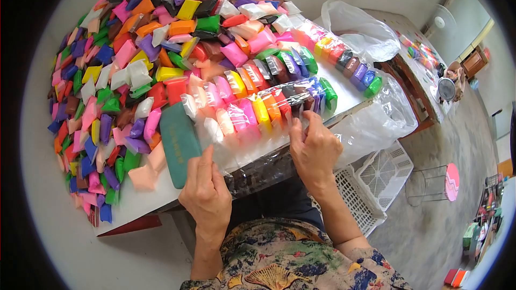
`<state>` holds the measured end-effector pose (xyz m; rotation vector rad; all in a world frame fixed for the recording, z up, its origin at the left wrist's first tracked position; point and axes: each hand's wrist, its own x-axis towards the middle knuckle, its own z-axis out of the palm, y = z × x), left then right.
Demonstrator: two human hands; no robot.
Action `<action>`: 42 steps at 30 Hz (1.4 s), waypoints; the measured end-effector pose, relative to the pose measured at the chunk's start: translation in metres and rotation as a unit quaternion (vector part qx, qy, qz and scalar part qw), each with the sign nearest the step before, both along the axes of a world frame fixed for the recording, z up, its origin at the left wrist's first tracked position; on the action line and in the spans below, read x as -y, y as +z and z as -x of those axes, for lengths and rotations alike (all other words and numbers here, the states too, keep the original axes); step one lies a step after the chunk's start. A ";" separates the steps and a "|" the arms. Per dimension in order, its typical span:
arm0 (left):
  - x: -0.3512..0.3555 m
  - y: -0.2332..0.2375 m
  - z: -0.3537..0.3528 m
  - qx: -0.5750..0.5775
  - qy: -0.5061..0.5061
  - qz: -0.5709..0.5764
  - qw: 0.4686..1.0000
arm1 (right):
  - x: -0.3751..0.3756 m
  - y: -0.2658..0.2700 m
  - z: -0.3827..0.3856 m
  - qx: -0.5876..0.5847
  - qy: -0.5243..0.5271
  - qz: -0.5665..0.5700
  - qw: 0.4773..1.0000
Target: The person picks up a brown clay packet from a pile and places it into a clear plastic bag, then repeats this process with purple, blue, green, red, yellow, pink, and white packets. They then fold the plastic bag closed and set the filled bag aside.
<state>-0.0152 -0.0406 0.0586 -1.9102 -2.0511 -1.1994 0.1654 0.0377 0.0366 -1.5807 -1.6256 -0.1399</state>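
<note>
The person sits at a white table (141,204). Both hands are on a clear bag (248,147) that lies flat at the near edge of the table. Inside the bag is a row of little clay packs (252,111), side by side: white, pink, yellow, orange, red, brown, purple, blue and green.

The left hand (207,192) is at the left end of the bag, on the near side. It is mostly closed. Its thumb and fingers pinch the loose plastic edge. Just beside this hand, to its left and a bit farther away, lies a flat dark green pad (179,142). The pad touches the left end of the bag.

The right hand (314,149) is at the right part of the bag, also on the near side. Its fingers are bent and pinch the plastic just under the red and brown packs. The row of packs lies just past both hands, and the loose plastic runs between them.

Behind the bag is a big heap of clay packs (134,59) in many colors. It covers most of the table. Two more filled bags (285,67) lie behind the first one, near the right edge. A white basket (379,180) sits on the floor to the right, under the table edge.
</note>
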 end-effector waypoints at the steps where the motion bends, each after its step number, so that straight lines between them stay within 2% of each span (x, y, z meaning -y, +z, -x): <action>1: 0.000 0.000 0.000 0.001 0.000 0.000 1.000 | 0.000 0.001 0.001 0.005 0.004 -0.003 1.000; 6: 0.001 0.000 0.001 0.010 0.003 0.003 1.000 | 0.006 0.005 -0.004 -0.024 -0.001 0.008 1.000; 10: 0.001 -0.002 0.000 0.001 0.004 0.002 1.000 | 0.005 0.006 -0.015 -0.025 -0.046 0.026 0.998; 16: 0.001 -0.001 0.000 0.000 0.002 0.004 1.000 | -0.003 -0.002 -0.011 -0.007 -0.013 0.028 0.999; 19: 0.001 -0.001 0.001 0.004 0.001 0.005 1.000 | 0.003 0.003 -0.017 -0.036 -0.009 0.028 0.999; 22: 0.000 0.000 0.001 0.007 -0.002 0.006 1.000 | 0.001 0.009 -0.023 -0.049 -0.060 0.060 0.995; 25: -0.001 0.000 0.001 0.003 -0.008 0.004 1.000 | -0.010 0.002 -0.025 -0.019 -0.059 0.035 0.997; 28: 0.000 0.000 0.005 -0.007 -0.012 0.003 1.000 | -0.008 0.006 -0.024 -0.047 -0.044 0.049 0.997; 31: 0.000 0.001 0.005 0.001 -0.012 0.001 1.000 | -0.008 0.007 -0.030 -0.040 -0.074 0.063 0.994; 36: 0.001 0.000 0.006 -0.003 -0.018 0.004 1.000 | -0.003 0.018 -0.045 -0.068 -0.039 0.028 0.997; 38: 0.006 0.008 0.010 0.072 -0.033 0.039 0.996 | 0.004 0.021 -0.065 -0.092 -0.038 -0.014 0.995; 39: 0.008 0.014 0.014 0.110 -0.040 0.054 0.992 | 0.009 0.023 -0.076 -0.080 -0.030 -0.019 0.996; 41: 0.009 0.021 0.027 0.069 -0.043 0.027 0.996 | 0.022 0.030 -0.098 -0.058 -0.013 -0.028 0.998; 42: 0.008 0.023 0.032 0.051 -0.039 0.004 0.998 | 0.026 0.032 -0.111 0.004 0.026 -0.031 0.999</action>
